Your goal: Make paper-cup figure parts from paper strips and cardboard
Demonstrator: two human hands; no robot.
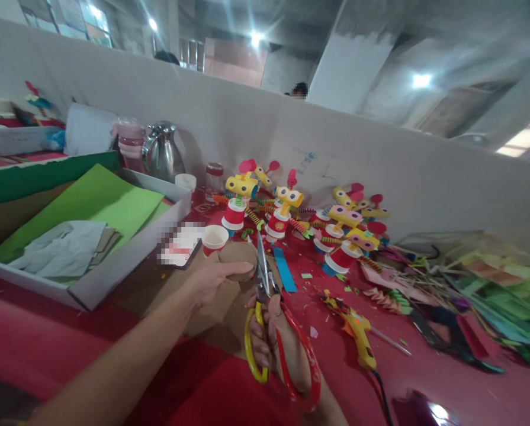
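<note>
My left hand point(211, 278) pinches a round brown cardboard piece point(237, 259) between thumb and fingers. In my right hand point(276, 340) are scissors point(263, 275) with one yellow and one red handle loop, my fingers passed through them. The blades point away from me, slightly parted, along the right edge of the cardboard. Below my hands lies a larger brown cardboard sheet point(222, 313). Just behind the round piece stands a paper cup point(214, 238), and a blue strip point(285, 270) lies right of the blades.
Several paper-cup figures point(280, 222) stand along the white partition point(265, 136). At left are a box point(87, 290) of green paper and a phone point(182, 244); behind, a metal jug point(163, 152). A yellow glue gun point(360, 340) and paper scraps point(500, 290) lie at right.
</note>
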